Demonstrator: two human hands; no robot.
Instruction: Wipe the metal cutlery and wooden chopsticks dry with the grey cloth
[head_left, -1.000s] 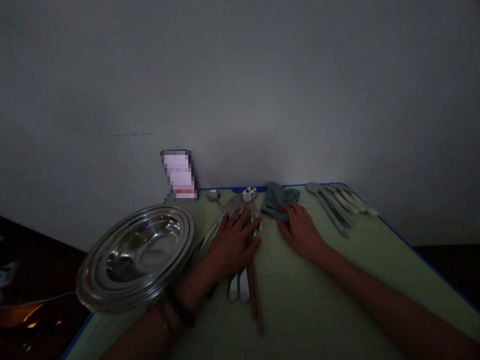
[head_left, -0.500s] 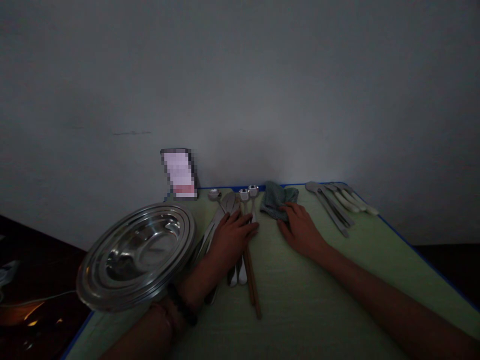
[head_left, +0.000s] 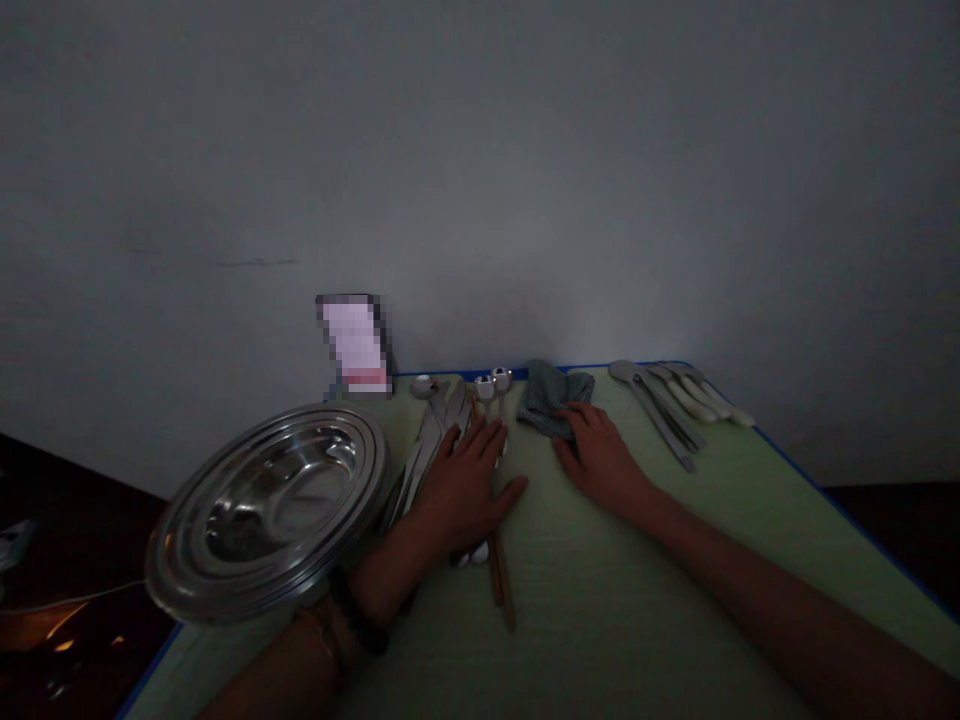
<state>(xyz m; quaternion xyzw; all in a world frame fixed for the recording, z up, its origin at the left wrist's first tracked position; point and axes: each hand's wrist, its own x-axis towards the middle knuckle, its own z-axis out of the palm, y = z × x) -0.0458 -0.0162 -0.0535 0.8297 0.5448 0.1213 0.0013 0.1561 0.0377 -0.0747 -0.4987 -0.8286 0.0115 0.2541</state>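
My left hand (head_left: 465, 482) lies flat, fingers spread, on a row of metal spoons (head_left: 431, 440) and wooden chopsticks (head_left: 501, 585) in the middle of the light green table (head_left: 645, 610). The spoon bowls (head_left: 495, 381) stick out beyond my fingertips. My right hand (head_left: 600, 458) rests palm down just to the right, its fingertips pressed on a crumpled grey-green cloth (head_left: 546, 396) near the table's far edge.
A stack of steel plates (head_left: 270, 505) hangs over the table's left edge. More spoons and cutlery (head_left: 675, 398) lie at the far right. A blurred upright card (head_left: 354, 345) leans on the grey wall behind. The room is dim.
My left hand has slid the spoons and chopsticks a little away from me and to the left, and its thumb has spread out. My right hand has stayed on the cloth.
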